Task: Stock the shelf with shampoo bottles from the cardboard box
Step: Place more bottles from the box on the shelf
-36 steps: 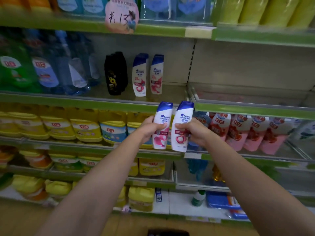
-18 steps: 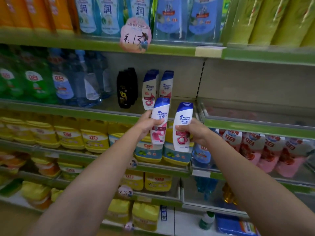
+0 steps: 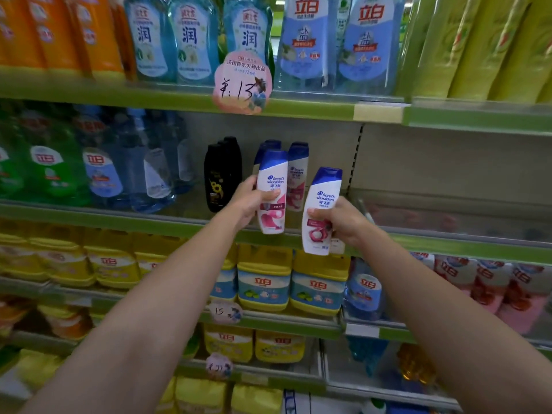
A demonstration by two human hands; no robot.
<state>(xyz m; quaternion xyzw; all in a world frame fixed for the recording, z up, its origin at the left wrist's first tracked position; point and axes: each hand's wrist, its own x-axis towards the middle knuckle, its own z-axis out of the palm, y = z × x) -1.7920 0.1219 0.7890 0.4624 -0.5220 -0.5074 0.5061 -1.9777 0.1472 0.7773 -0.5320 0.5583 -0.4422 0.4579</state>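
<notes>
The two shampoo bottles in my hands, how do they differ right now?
The left-hand bottle is held higher, level with the shelf row of shampoo bottles; the right-hand bottle sits lower, its base below the green shelf edge. The left-hand bottle stands nearly upright, while the right-hand bottle leans right. Both are white with blue caps and pink artwork, each gripped by one hand: left hand, right hand.

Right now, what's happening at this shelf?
A person is stocking shampoo. The left hand holds one white bottle up at the shelf, in front of the bottles already standing there. The right hand grips a second bottle, tilted, just short of the shelf edge.
</notes>
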